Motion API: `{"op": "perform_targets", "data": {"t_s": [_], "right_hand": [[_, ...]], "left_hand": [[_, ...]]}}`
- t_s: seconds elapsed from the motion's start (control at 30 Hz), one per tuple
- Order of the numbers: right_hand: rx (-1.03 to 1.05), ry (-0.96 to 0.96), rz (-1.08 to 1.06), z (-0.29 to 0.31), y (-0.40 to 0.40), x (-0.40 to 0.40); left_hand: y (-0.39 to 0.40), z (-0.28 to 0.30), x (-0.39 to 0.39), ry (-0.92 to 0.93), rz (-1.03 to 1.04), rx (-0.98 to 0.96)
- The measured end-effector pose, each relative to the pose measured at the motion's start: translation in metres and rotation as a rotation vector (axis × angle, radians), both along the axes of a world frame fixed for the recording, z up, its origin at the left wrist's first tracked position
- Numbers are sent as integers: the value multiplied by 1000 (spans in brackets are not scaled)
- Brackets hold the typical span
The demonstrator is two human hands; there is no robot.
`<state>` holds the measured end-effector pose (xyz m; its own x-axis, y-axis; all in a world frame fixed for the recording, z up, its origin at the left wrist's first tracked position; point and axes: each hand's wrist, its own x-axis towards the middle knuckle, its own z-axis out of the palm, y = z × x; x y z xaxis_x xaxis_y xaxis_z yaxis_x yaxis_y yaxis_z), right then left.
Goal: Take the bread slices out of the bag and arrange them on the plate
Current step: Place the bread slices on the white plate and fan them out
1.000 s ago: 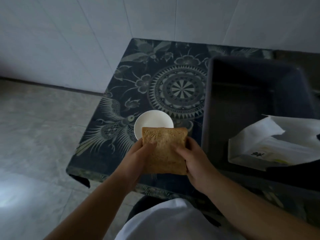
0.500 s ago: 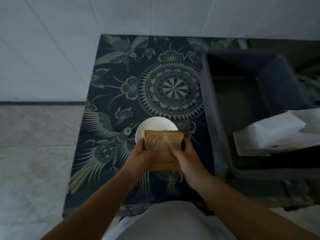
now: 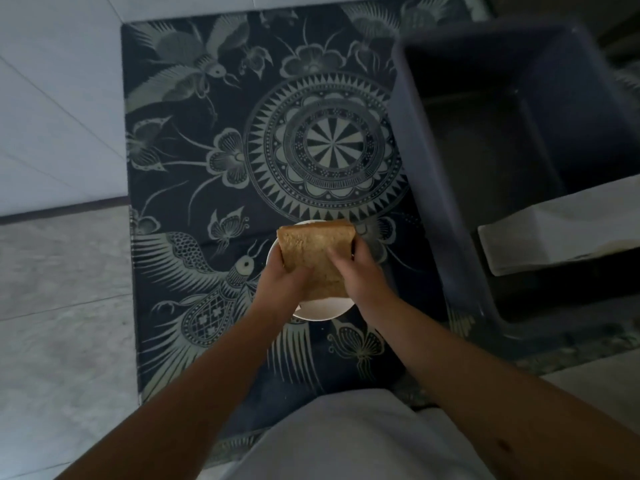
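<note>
A stack of brown bread slices [image 3: 313,251] is held between both hands directly over the small white plate [image 3: 322,311], covering most of it. My left hand [image 3: 282,284] grips the stack's left side and my right hand [image 3: 356,271] grips its right side, thumbs on top. Only the plate's near rim and a sliver of its left edge show. Whether the bread touches the plate I cannot tell. The white bread bag [image 3: 561,230] lies inside the dark bin at the right.
A dark rectangular bin [image 3: 433,188] stands on the right of the table, close to my right hand. The table wears a dark patterned cloth [image 3: 322,147]. Tiled floor lies to the left and a white wall behind.
Both hands have carried the bread forward from the near edge until it sits over the plate. My head has leaned in over the table.
</note>
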<state>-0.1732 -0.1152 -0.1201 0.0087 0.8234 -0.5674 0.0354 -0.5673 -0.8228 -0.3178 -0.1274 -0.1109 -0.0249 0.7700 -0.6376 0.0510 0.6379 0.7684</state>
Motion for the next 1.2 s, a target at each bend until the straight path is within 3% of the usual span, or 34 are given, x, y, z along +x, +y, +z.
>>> {"op": "perform_targets", "data": {"t_s": [0.33,0.53,0.67,1.2], "right_hand": [[-12,-55,-50,-9,25,-8],[31,-290,56,-13,20,-9],[7,-293,42,-13,21,-10],[20,-276,-1,-6,14,-6]], "left_hand": [[29,-7,5,156,-37,-4],[24,-9,7,204,-18,-1],[24,-12,8,144,56,-10],[16,-28,14,309,45,78]]}}
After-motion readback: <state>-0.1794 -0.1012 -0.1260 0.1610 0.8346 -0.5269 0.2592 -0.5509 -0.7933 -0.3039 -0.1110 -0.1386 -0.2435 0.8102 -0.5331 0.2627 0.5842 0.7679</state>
